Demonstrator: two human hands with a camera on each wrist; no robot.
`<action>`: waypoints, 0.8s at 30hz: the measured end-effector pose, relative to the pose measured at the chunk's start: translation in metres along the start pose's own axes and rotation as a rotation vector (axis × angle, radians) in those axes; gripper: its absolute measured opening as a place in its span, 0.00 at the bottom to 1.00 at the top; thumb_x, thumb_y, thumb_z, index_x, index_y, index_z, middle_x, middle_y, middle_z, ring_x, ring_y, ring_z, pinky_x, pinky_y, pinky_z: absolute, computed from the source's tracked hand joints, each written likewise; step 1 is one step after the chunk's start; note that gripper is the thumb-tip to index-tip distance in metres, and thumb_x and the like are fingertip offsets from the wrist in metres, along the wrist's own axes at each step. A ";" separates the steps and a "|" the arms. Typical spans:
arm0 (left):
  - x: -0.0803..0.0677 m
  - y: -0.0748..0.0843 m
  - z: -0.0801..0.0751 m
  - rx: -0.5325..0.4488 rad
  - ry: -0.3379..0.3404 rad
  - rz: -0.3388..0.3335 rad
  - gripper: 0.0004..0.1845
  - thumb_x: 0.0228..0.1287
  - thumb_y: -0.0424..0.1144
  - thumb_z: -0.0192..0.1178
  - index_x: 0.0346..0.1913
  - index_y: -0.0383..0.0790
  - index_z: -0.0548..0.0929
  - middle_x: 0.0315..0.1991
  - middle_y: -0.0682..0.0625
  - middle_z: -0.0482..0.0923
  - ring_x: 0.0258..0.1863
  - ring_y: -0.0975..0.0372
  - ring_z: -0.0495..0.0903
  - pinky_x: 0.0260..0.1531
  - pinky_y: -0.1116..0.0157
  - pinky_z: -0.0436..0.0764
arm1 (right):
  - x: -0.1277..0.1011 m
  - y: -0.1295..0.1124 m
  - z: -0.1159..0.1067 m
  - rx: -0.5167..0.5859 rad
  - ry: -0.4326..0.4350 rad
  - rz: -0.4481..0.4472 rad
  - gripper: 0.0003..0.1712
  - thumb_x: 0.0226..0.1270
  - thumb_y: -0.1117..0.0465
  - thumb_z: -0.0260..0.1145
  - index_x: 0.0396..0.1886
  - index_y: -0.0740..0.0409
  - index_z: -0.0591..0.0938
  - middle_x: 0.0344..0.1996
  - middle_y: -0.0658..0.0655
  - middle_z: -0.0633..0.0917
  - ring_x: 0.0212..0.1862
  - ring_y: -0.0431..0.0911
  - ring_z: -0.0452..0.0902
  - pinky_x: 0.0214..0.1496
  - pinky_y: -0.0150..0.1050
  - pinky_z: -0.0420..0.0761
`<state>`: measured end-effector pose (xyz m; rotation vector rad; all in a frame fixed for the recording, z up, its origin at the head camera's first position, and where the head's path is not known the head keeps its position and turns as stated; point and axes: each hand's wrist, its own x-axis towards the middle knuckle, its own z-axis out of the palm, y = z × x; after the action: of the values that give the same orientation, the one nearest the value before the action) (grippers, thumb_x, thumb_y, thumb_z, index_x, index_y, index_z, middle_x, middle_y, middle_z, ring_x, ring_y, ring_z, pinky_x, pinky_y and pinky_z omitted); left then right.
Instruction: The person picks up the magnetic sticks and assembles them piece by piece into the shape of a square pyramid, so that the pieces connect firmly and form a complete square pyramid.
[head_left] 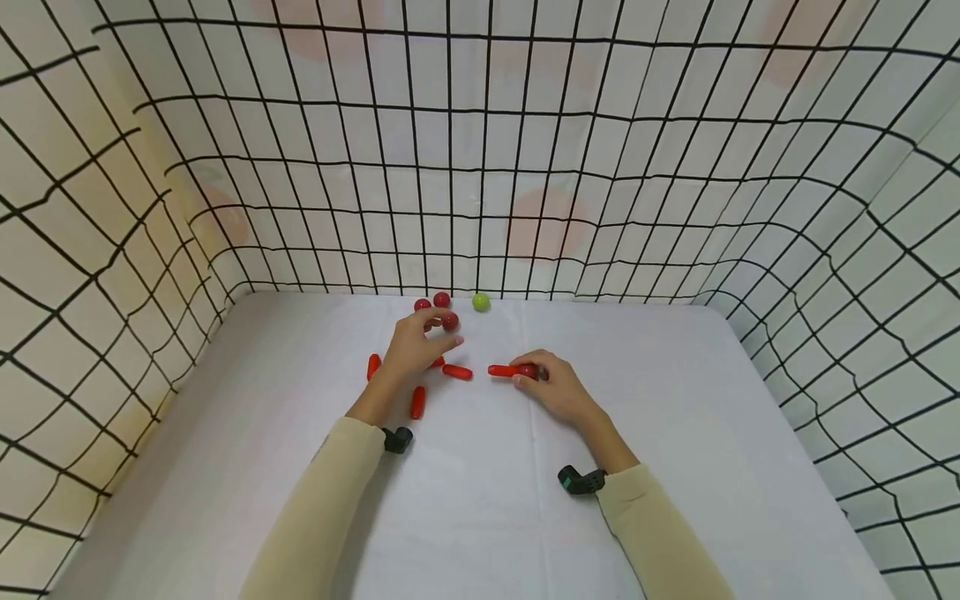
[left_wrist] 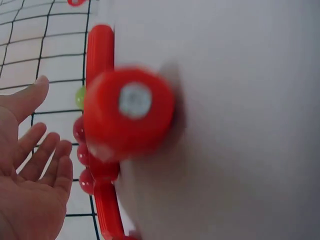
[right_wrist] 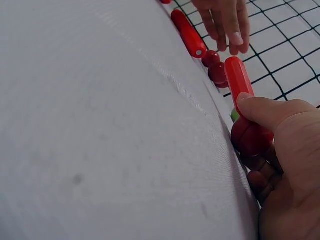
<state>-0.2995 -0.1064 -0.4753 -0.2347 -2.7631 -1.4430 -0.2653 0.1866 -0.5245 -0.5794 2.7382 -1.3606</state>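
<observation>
Two pieces, right hand: my right hand (head_left: 558, 387) pinches a red ball (right_wrist: 250, 137) and steadies a red rod (head_left: 501, 371) on the white desk (head_left: 675, 400).
Left hand: my left hand (head_left: 416, 346) hovers with fingers (left_wrist: 42, 155) spread, holding nothing, above a second rod (head_left: 457, 372).
Scattered rods: two more (head_left: 372, 366) (head_left: 417, 402) beside my left wrist.
Far edge: three red balls (head_left: 442, 299), one green ball (head_left: 481, 302), by the grid wall (head_left: 525, 167).
</observation>
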 end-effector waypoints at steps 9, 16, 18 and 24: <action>0.021 -0.004 -0.009 0.039 0.019 -0.005 0.35 0.64 0.47 0.72 0.71 0.42 0.75 0.67 0.40 0.75 0.67 0.46 0.73 0.65 0.49 0.78 | 0.000 0.000 0.001 0.012 0.018 -0.010 0.14 0.70 0.51 0.72 0.54 0.44 0.86 0.50 0.49 0.85 0.45 0.47 0.72 0.47 0.41 0.73; 0.032 -0.003 -0.005 0.104 -0.005 0.030 0.31 0.65 0.42 0.71 0.70 0.38 0.77 0.67 0.40 0.76 0.65 0.45 0.74 0.65 0.50 0.76 | 0.000 0.003 0.003 -0.003 0.024 -0.032 0.15 0.70 0.55 0.72 0.55 0.47 0.86 0.49 0.51 0.85 0.47 0.47 0.73 0.51 0.42 0.73; 0.034 -0.002 -0.002 0.140 -0.025 0.040 0.30 0.67 0.41 0.70 0.70 0.39 0.77 0.69 0.41 0.75 0.67 0.46 0.74 0.68 0.51 0.76 | -0.001 0.003 0.003 0.000 0.029 -0.038 0.15 0.70 0.56 0.72 0.54 0.48 0.86 0.47 0.52 0.85 0.46 0.48 0.73 0.51 0.42 0.73; 0.036 0.001 0.007 0.231 -0.062 0.059 0.27 0.68 0.38 0.66 0.69 0.40 0.79 0.70 0.41 0.76 0.70 0.48 0.73 0.70 0.51 0.75 | -0.002 0.002 0.001 0.009 0.036 -0.045 0.15 0.69 0.57 0.72 0.54 0.49 0.86 0.46 0.52 0.85 0.45 0.47 0.73 0.50 0.41 0.73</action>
<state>-0.3343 -0.0957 -0.4759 -0.3580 -2.9119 -1.1091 -0.2638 0.1873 -0.5270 -0.6266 2.7615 -1.4058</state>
